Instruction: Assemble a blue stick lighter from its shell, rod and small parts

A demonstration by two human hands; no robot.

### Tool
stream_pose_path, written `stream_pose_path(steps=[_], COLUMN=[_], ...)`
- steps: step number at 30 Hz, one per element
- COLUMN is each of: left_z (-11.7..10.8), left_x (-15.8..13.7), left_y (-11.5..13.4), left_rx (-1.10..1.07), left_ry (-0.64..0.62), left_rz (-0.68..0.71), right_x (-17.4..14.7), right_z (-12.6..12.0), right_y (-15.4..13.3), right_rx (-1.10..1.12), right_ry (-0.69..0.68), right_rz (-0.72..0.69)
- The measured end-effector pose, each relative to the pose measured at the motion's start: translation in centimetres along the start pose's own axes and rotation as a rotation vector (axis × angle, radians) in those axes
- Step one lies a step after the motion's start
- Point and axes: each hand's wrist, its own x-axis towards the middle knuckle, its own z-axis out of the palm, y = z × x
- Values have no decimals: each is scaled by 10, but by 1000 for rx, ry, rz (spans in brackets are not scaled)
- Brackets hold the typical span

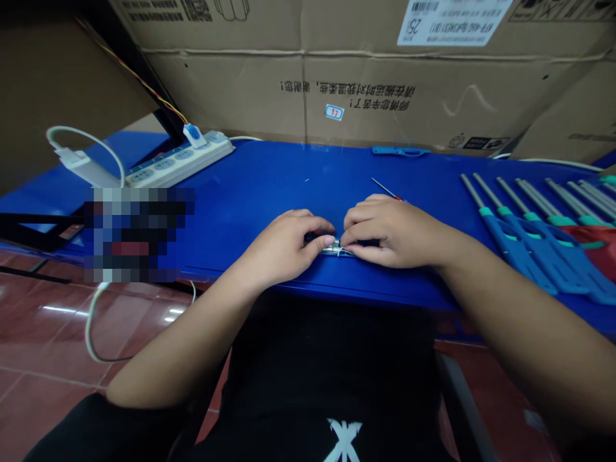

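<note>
a white power strip (pixel 180 160) lies at left, near cardboard (pixel 231 96) bearing a small numbered sticker (pixel 334 113).

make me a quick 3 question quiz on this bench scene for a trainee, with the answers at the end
1. True or false: the left hand and the right hand are both at the same small metal part.

2. Multiple choice: what lies just beyond the right hand?
a) a power strip
b) a thin metal-shafted tool
c) a roll of tape

3. Fill in the word: the row of blue lighters lies to the ____ of both hands.

Key: 1 true; 2 b; 3 right
</note>
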Motion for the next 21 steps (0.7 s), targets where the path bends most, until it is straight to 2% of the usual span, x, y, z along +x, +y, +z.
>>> stream_pose_path(steps=[9, 16, 21], left_z=[5, 7, 8], left_x=[6, 4, 3], left_y=[-4, -2, -4], left_rx=[-60, -75, -80], left_ry=[-16, 11, 17], left_rz=[-16, -18, -9], right_x=[4, -7, -8], right_z=[2, -6, -2], right_y=[-3, -5, -8], right_rx=[-155, -144, -160], right_ry=[31, 77, 19], right_rz=[11, 25, -11])
